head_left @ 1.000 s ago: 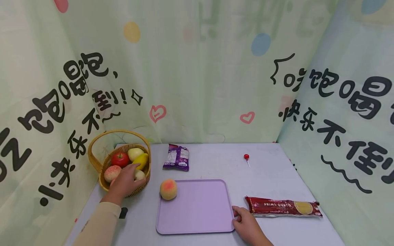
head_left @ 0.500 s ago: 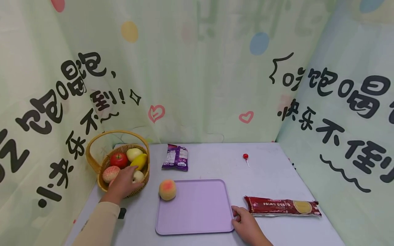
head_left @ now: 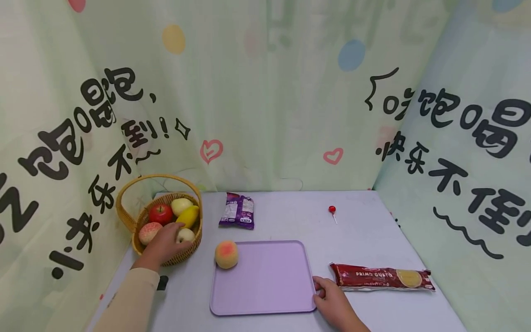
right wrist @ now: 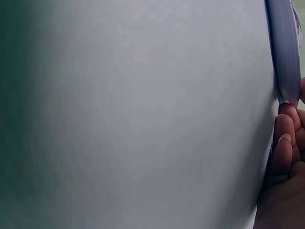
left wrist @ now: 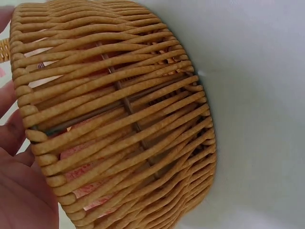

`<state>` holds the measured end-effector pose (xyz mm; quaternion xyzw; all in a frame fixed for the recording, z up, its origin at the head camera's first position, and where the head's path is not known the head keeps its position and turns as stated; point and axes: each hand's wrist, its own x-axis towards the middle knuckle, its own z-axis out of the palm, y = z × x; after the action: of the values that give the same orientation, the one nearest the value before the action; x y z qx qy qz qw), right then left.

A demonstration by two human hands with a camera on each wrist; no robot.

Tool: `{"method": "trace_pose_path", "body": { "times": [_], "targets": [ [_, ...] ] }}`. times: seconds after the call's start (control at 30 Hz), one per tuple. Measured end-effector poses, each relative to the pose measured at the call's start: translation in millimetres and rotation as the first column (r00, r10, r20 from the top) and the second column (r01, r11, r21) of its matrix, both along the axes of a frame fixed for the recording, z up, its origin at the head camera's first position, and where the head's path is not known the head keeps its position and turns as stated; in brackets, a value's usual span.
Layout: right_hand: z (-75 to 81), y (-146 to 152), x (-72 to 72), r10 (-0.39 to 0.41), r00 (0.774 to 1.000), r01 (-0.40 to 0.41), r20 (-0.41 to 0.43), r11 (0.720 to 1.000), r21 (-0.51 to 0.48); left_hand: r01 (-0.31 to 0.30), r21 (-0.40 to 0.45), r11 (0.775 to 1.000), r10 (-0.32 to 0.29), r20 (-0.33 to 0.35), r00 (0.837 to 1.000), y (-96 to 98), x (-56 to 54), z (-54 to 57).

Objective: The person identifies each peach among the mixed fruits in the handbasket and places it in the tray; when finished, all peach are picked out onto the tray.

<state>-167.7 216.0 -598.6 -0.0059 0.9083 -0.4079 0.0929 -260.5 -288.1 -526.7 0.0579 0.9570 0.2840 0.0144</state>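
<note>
My left hand (head_left: 166, 242) reaches over the near rim of a wicker basket (head_left: 198, 226), thumb and index finger apart beside a pale round fruit (head_left: 185, 235). The other fingertips are hidden, so I cannot tell if it grips a fruit. The left wrist view shows the basket's woven side (left wrist: 119, 109) with the hand (left wrist: 24, 186) at its rim. A red apple (head_left: 160, 214), a yellow banana-like fruit (head_left: 188, 216), a pale yellow fruit (head_left: 181, 205) and a peach (head_left: 150, 233) lie inside. My right hand (head_left: 333, 302) grips the right edge of a lilac tray (head_left: 265, 281), fingers curled at its side.
Another peach (head_left: 226, 254) sits on the tray's far left corner. Behind it lies a purple snack bag (head_left: 237, 212). A red lollipop (head_left: 332, 210) is at the back right, and a red spaghetti packet (head_left: 381, 277) lies right of the tray. Printed curtains surround the white table.
My left hand has shifted slightly up and left over the basket, with a little more of the pale round fruit's near side exposed. The right hand stays at the tray's edge.
</note>
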Motion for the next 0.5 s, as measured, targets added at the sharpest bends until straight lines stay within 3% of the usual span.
{"method": "trace_pose_path", "body": {
  "times": [0.2, 0.5],
  "targets": [
    [-0.5, 0.0, 0.5, -0.007, 1.0, 0.007, -0.013, 1.0, -0.002, 0.021, -0.011, 1.0, -0.022, -0.033, 0.999, -2.5, -0.5, 0.9],
    [-2.1, 0.4, 0.4, -0.01, 1.0, 0.01, -0.025, 1.0, 0.005, 0.035, -0.045, 0.998, -0.035, 0.006, 0.999, -5.2, -8.2, 2.6]
  ]
}}
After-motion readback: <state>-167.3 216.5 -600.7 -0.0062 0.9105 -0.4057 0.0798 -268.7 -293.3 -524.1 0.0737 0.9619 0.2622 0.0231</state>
